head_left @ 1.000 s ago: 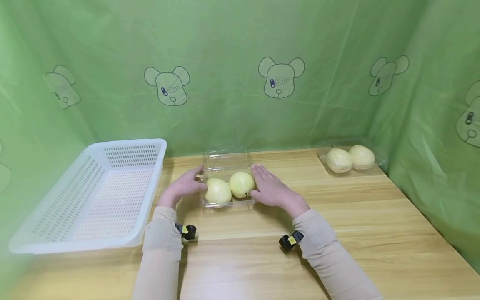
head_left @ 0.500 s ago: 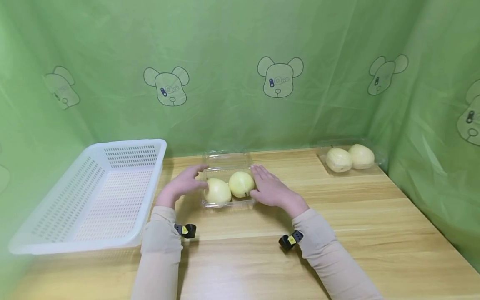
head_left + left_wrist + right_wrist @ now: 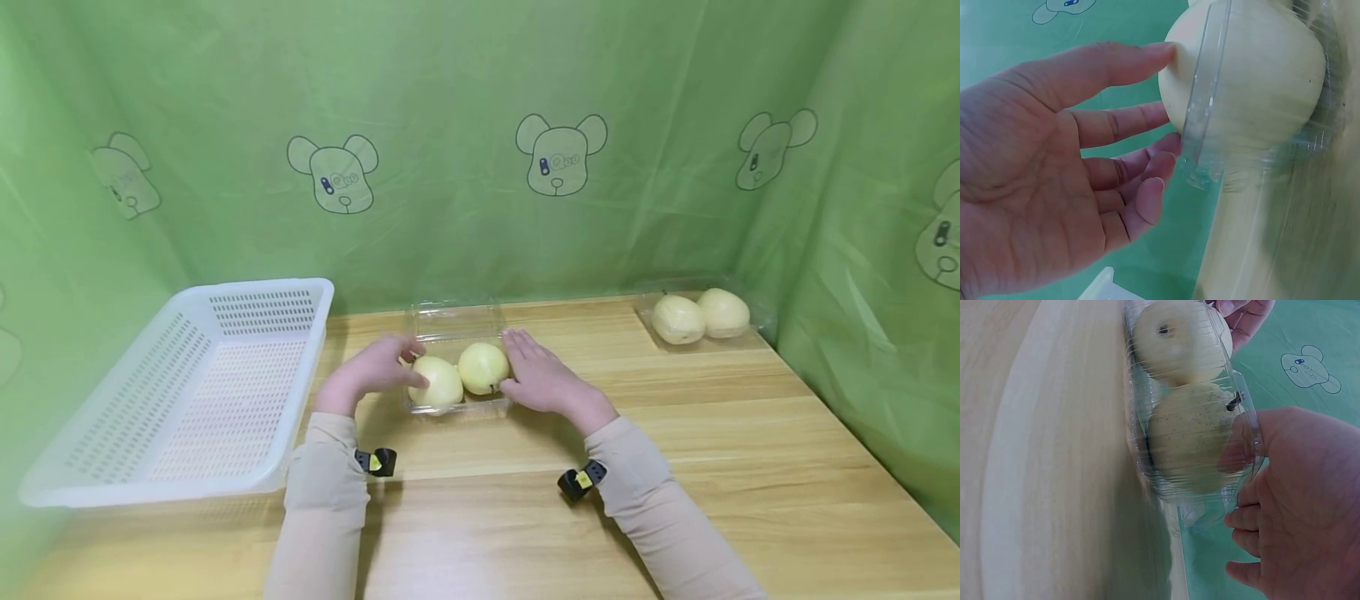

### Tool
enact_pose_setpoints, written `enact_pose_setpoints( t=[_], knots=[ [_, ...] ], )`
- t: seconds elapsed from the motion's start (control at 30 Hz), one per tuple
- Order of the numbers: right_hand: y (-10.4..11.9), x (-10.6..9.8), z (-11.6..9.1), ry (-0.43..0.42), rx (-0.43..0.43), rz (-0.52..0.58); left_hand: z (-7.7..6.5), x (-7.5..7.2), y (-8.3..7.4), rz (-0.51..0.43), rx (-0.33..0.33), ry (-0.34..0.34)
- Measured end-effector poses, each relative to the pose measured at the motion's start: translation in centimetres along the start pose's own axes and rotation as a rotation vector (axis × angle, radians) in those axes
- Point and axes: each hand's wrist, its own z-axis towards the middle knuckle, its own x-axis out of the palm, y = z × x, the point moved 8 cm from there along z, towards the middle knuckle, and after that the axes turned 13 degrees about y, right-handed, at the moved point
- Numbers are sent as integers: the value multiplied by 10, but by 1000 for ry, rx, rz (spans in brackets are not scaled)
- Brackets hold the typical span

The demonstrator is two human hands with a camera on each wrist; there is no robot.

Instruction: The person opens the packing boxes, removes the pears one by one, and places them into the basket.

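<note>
Two pale yellow pears lie side by side in a clear plastic clamshell box [image 3: 480, 410], its lid [image 3: 457, 323] folded back toward the curtain. My left hand [image 3: 375, 367] holds the left pear [image 3: 441, 392], thumb on its near side and fingers around its far side. In the left wrist view, that hand's thumb [image 3: 1122, 64] presses the pear [image 3: 1266, 81] just above the box rim. My right hand [image 3: 543, 377] holds the box's right end beside the right pear [image 3: 482, 367]. In the right wrist view, its thumb [image 3: 1238, 450] shows through the plastic, its fingers outside.
A white perforated plastic basket [image 3: 300, 400] stands on the wooden table [image 3: 465, 517] at the left. At the back right, another clear box [image 3: 648, 321] holds two pears [image 3: 701, 317]. A green curtain [image 3: 450, 242] with bear-head prints encloses the table.
My left hand has moved right from the box's left end onto the left pear, its thumb and fingers coming around it. The right hand, box and pears look the same.
</note>
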Motion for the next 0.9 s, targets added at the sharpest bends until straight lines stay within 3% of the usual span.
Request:
enact_pose_setpoints(
  t=[0.37,0.9],
  knots=[
    [-2,2,2,10,8,0,5,8,-18,119,-17,-4],
    [-3,3,4,-9,-3,16,18,22,-29,155,-16,-29]
  ],
)
